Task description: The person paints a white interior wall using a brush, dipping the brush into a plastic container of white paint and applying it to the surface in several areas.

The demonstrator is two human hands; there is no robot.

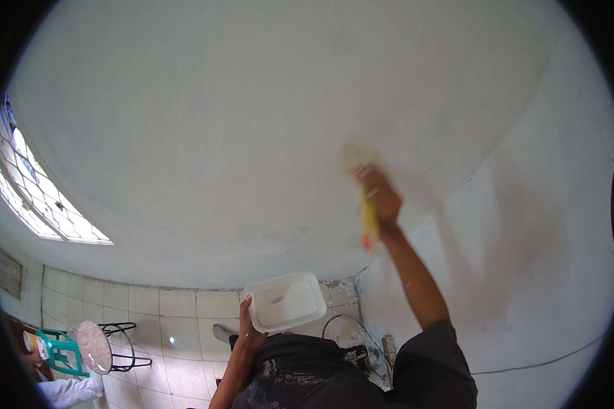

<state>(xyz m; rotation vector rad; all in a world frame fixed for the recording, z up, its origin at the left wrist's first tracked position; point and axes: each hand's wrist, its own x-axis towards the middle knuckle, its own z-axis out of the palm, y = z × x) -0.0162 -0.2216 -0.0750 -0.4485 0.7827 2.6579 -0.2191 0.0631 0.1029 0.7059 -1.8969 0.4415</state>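
My right hand (381,194) is raised against the pale wall (218,136), closed around a paintbrush (370,219) with a yellow handle and a red end. Motion smears the brush's pale head, which is at the wall surface or very near it. Low in front of my body, my left hand (251,328) grips the left side of a white rectangular plastic tub (311,290). A little whitish stuff with a greyish mark shows on the tub's bottom. The fingers under the tub are hidden.
A grilled window (44,198) is at the left. On the tiled floor (177,307) stand a round-topped stool (94,346) with black legs and a green plastic stool (63,353). Someone's white-clothed limb (71,393) shows lower left. A cable (539,365) runs along the right wall.
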